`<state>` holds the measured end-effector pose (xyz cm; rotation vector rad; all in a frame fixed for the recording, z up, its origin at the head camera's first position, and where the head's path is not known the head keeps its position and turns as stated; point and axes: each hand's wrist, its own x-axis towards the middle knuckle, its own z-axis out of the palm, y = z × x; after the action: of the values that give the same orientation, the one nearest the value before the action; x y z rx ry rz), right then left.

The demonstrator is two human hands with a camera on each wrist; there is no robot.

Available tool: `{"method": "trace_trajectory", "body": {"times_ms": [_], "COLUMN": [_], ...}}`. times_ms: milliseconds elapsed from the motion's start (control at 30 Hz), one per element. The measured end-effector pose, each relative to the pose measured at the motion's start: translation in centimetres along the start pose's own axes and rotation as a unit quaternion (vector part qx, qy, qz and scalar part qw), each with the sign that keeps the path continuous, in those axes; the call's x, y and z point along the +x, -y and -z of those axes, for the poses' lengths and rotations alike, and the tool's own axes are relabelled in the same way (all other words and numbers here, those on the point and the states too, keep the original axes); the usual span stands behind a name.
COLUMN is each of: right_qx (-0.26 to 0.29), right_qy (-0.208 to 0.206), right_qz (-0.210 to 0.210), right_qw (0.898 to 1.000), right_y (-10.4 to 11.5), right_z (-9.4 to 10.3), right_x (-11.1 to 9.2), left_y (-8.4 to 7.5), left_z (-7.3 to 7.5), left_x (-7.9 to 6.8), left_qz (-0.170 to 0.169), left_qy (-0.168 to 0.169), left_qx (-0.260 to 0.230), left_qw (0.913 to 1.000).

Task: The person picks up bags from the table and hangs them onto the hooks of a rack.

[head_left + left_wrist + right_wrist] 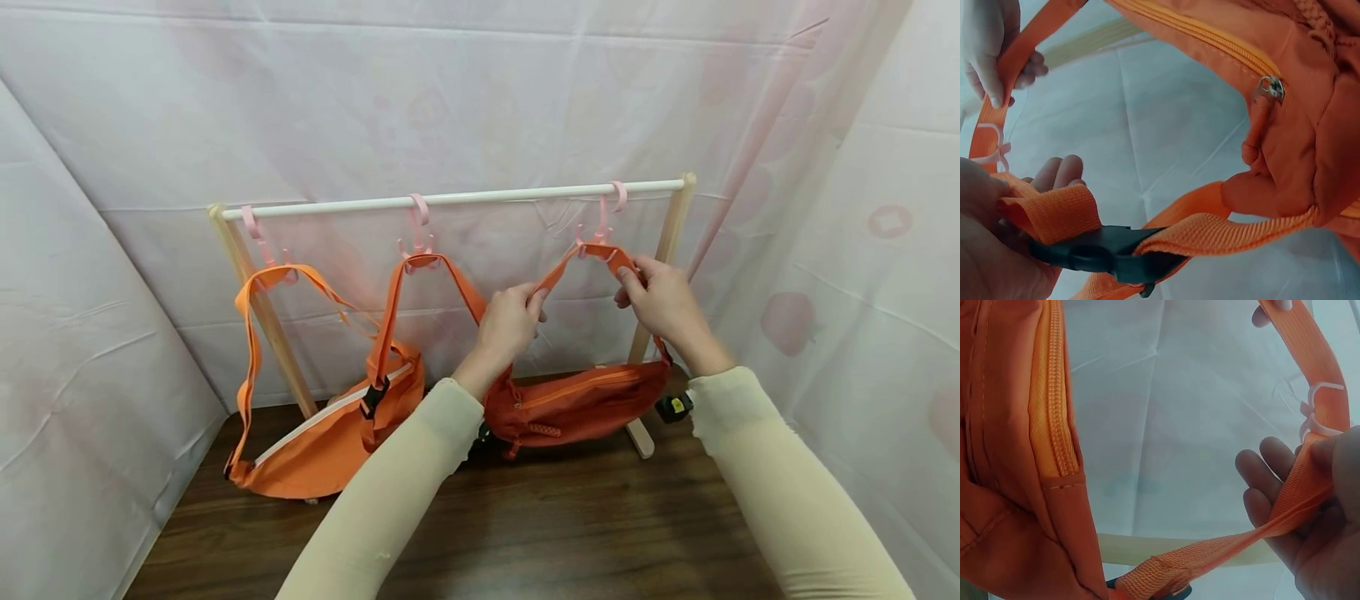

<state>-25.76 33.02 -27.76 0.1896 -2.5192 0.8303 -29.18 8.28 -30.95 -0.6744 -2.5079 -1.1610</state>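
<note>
A dark orange waist bag hangs at the right, its strap looped over the right pink hook. My left hand pinches the strap left of that hook. On the other side, my right hand grips the strap between thumb and fingers. In the left wrist view a black buckle sits on the strap just beneath the left hand, near the zipper pull. The right wrist view has the strap running through the right hand, close under the hook.
A white rail on wooden legs carries the hooks. A lighter orange bag hangs on the left hook, and another orange strap hangs from the middle hook. A black tape measure lies behind my right sleeve.
</note>
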Motion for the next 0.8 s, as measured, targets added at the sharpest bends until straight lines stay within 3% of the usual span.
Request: {"method": "trace_trajectory", "body": {"times_ms": [300, 500, 667, 800], "right_qx": [-0.018, -0.050, -0.096, -0.110], "right_qy": [-0.011, -0.056, -0.102, -0.115], "right_qz": [0.006, 0.041, 0.085, 0.083], "right_qw": [1.000, 0.996, 0.986, 0.984], "right_y": [0.0, -0.2, -0.5, -0.6], "right_z": [-0.7, -1.4, -1.6, -1.7], "right_x": [-0.1, -0.2, -0.2, -0.3], "left_y": [0.4, 0.8, 1.1, 1.4], "left_z": [-0.9, -1.5, -2.0, -2.3], "left_x": [-1.0, -1.5, -1.9, -2.3], "left_qz": [0.000, -0.012, -0.007, 0.000], "left_qy": [0.016, 0.026, 0.037, 0.044], "left_qx": [0.024, 0.040, 0.024, 0.009], "left_qw": [0.9996, 0.9988, 0.9990, 0.9990]}}
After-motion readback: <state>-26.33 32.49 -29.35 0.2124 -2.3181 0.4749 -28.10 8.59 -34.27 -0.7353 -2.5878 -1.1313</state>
